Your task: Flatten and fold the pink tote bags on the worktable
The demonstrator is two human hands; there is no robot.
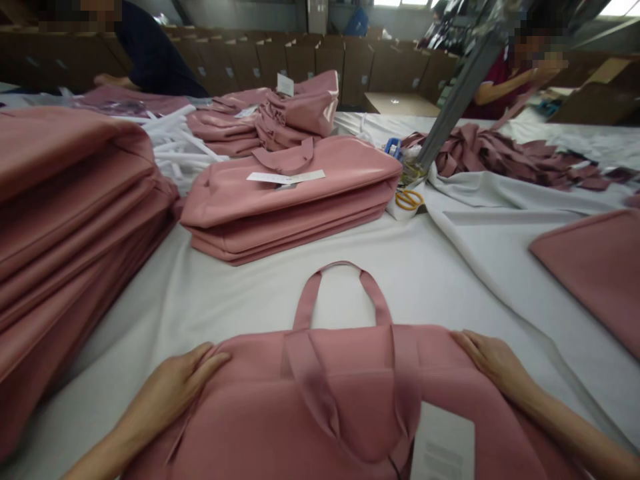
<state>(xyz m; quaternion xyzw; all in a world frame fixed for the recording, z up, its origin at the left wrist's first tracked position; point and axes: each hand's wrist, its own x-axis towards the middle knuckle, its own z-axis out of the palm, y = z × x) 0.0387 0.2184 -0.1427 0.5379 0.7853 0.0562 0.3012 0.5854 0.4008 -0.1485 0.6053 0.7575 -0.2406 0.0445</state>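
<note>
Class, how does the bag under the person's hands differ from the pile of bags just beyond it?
The left hand and right hand touch the near bag; no hand touches the pile. The near bag shows two handle loops; the pile shows one handle. Both are pink and show a pale tag.

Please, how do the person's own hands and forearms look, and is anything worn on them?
The left hand and right hand are bare, without gloves. Both forearms are uncovered as far as visible; no sleeve, watch or bracelet shows.
</note>
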